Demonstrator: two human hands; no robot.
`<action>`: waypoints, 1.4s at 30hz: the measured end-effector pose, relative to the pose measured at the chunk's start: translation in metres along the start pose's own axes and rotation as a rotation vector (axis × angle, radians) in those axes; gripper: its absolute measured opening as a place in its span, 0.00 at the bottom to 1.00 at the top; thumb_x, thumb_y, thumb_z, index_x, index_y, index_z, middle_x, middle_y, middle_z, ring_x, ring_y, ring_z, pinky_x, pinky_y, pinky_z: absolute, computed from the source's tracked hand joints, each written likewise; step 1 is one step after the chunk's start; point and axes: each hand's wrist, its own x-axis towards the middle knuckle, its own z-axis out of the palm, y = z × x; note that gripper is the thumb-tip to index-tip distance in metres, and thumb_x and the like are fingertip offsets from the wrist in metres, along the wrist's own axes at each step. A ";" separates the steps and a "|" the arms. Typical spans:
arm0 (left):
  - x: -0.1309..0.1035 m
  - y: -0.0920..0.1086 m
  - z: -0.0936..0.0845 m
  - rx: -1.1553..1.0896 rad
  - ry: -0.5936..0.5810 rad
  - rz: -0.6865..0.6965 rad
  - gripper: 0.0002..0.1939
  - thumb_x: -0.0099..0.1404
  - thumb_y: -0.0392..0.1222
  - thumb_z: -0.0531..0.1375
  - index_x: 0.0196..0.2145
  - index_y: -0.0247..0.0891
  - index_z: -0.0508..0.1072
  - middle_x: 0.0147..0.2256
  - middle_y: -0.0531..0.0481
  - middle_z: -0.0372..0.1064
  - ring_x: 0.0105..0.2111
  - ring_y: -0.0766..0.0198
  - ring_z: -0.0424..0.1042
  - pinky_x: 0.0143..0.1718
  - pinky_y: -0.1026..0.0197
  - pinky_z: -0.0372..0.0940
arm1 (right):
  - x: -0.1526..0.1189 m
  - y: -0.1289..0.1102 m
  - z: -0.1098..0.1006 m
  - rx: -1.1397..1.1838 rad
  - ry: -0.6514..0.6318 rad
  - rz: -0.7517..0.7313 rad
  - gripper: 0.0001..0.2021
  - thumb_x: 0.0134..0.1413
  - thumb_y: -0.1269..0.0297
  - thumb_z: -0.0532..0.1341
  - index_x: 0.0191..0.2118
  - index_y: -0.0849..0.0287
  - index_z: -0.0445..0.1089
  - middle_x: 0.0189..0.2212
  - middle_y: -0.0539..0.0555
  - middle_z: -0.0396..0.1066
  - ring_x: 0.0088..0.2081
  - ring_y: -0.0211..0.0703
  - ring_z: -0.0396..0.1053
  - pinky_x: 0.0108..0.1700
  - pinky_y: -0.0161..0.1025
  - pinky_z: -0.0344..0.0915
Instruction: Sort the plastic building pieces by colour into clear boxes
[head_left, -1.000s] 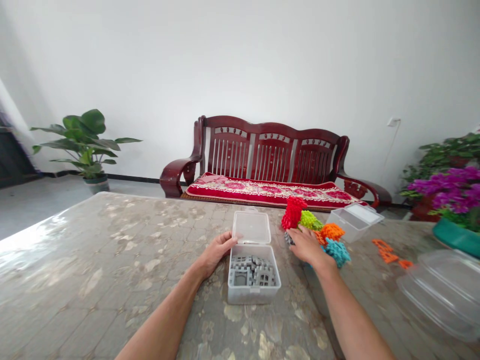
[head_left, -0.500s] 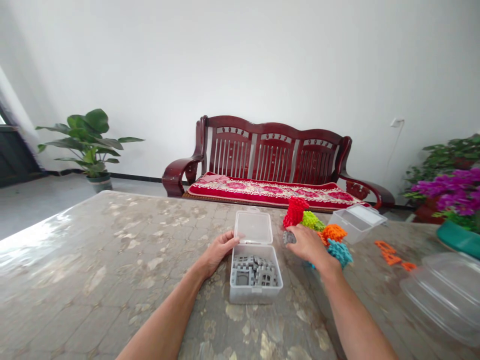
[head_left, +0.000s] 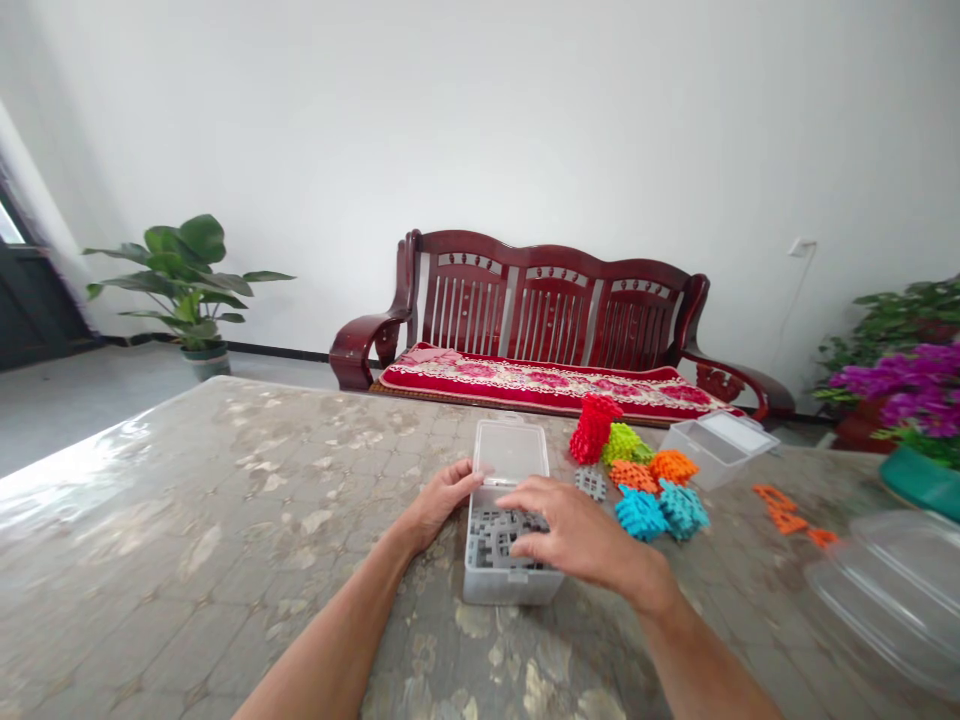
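Left hand [head_left: 442, 495]: bare | left forearm [head_left: 330, 620]: bare, widening behind the grip | right hand [head_left: 574, 530]: bare, rounded fingertips | right forearm [head_left: 697, 640]: bare, likewise widening behind the grip | nails: too small to discern

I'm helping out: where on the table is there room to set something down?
The patterned grey-brown tabletop is widely bare left of the left hand. A smaller patch lies between the forearms, before the translucent plastic box of grey pieces. Right of that box it is crowded, with a red plastic cluster, orange ones and blue ones.
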 end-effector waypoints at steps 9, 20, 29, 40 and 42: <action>0.002 -0.002 -0.002 -0.003 0.000 0.014 0.21 0.52 0.52 0.72 0.37 0.34 0.77 0.29 0.53 0.74 0.26 0.67 0.67 0.30 0.66 0.61 | 0.008 0.000 0.010 0.070 -0.026 -0.008 0.13 0.54 0.73 0.61 0.41 0.55 0.80 0.38 0.52 0.77 0.41 0.40 0.72 0.47 0.33 0.63; 0.002 -0.003 -0.002 0.008 -0.005 0.005 0.23 0.51 0.53 0.72 0.39 0.35 0.77 0.27 0.53 0.74 0.26 0.65 0.69 0.30 0.66 0.61 | 0.010 0.004 0.016 0.187 0.038 -0.063 0.12 0.55 0.73 0.61 0.42 0.54 0.80 0.39 0.51 0.76 0.41 0.38 0.72 0.47 0.32 0.63; 0.002 -0.003 -0.003 0.003 0.006 -0.010 0.22 0.52 0.53 0.72 0.40 0.35 0.78 0.30 0.50 0.76 0.28 0.64 0.71 0.33 0.65 0.63 | 0.001 0.091 -0.006 -0.412 0.196 0.462 0.18 0.60 0.71 0.54 0.54 0.60 0.71 0.53 0.60 0.72 0.54 0.49 0.66 0.57 0.42 0.57; 0.001 -0.003 -0.003 0.007 0.018 -0.025 0.23 0.51 0.53 0.72 0.39 0.35 0.78 0.30 0.51 0.76 0.28 0.64 0.70 0.33 0.65 0.63 | -0.006 0.118 0.012 -0.572 0.006 0.574 0.22 0.55 0.76 0.54 0.55 0.57 0.71 0.46 0.60 0.75 0.52 0.52 0.67 0.57 0.49 0.49; 0.001 -0.002 -0.002 0.008 0.016 -0.023 0.23 0.51 0.53 0.72 0.39 0.35 0.78 0.29 0.51 0.76 0.28 0.64 0.70 0.33 0.65 0.63 | -0.005 0.117 0.011 -0.578 0.015 0.575 0.20 0.54 0.75 0.56 0.51 0.59 0.73 0.45 0.62 0.76 0.51 0.53 0.68 0.56 0.49 0.51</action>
